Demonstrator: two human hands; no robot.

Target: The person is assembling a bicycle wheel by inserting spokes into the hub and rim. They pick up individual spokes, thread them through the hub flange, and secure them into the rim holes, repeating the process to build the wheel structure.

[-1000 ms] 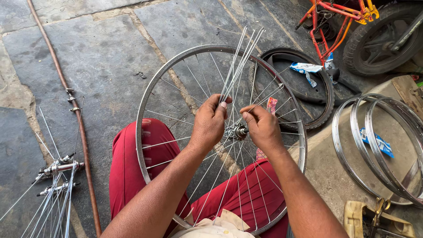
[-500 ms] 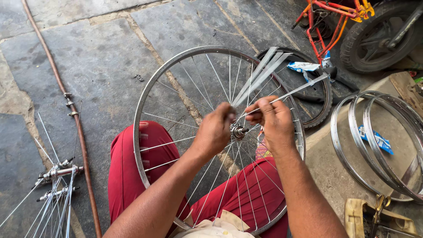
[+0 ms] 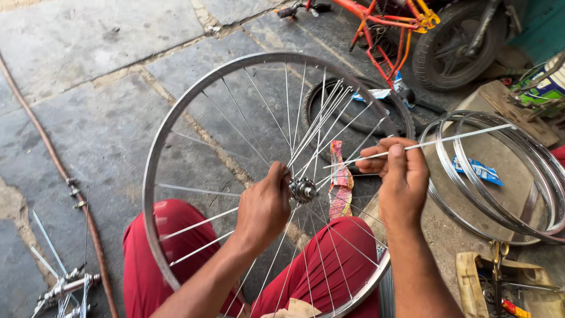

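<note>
steel spoke [image 3: 447,139] pinched in right hand [image 3: 400,176]; left hand [image 3: 265,206] grips hub [image 3: 302,189].

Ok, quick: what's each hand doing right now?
Left hand: closed at the wheel hub, gripping it.
Right hand: closed, pinching loose spokes between thumb and fingers.

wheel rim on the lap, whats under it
Under the wheel rim: red trousers, stone floor, a black tyre. The left hand covers part of the hub.
</note>
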